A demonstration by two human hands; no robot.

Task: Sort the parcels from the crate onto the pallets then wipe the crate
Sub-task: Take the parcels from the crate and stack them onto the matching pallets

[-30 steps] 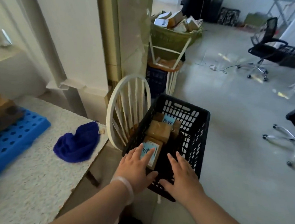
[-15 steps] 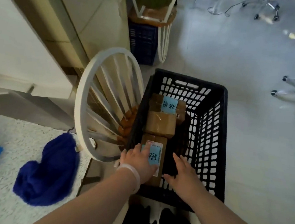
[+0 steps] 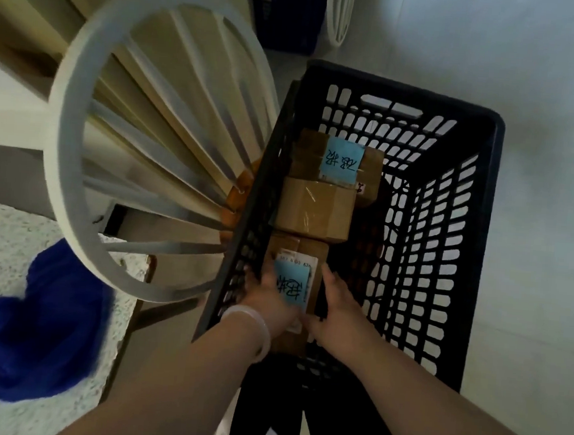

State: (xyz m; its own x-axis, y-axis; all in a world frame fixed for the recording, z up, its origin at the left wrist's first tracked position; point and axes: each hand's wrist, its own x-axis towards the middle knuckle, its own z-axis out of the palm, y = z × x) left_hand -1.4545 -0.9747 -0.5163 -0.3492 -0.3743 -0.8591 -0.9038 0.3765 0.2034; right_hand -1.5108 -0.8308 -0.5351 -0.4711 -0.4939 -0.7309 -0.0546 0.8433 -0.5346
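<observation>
A black slotted crate (image 3: 476, 232) stands on a chair seat below me, holding three brown cardboard parcels in a row. The nearest parcel (image 3: 310, 253) carries a blue label with handwriting. My left hand (image 3: 269, 298) grips its left side and my right hand (image 3: 337, 307) grips its right side, both inside the crate. Behind it lies a plain taped parcel (image 3: 313, 209), and a third parcel (image 3: 309, 157) with a blue label sits at the far end.
A white spindle-back chair (image 3: 80, 115) stands against the crate's left side. A blue cloth (image 3: 36, 328) lies on the speckled table (image 3: 1, 246) at the left. A dark blue crate (image 3: 284, 14) sits on the floor beyond. Pale floor (image 3: 545, 237) lies to the right.
My head has leaned over the crate, so the view looks straight down. Both hands have gone from the near rim down into the crate and closed on the nearest labelled parcel.
</observation>
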